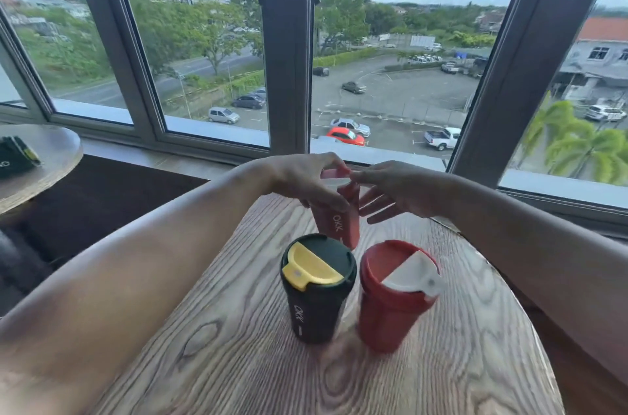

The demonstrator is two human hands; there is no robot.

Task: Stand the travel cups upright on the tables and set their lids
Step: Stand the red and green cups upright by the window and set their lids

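Observation:
Three travel cups stand upright on a round wooden table. Nearest are a black cup with a yellow flap on its lid and a red cup with a white flap on its lid. Behind them stands a pink cup marked OKK. My left hand wraps over the pink cup's top and upper side. My right hand is beside the cup, its fingertips touching the white lid flap at the rim, the other fingers spread apart.
A second round table stands at the far left with a dark green and yellow item lying on it. A window sill and large window frames run right behind the table. Dark floor lies between the tables.

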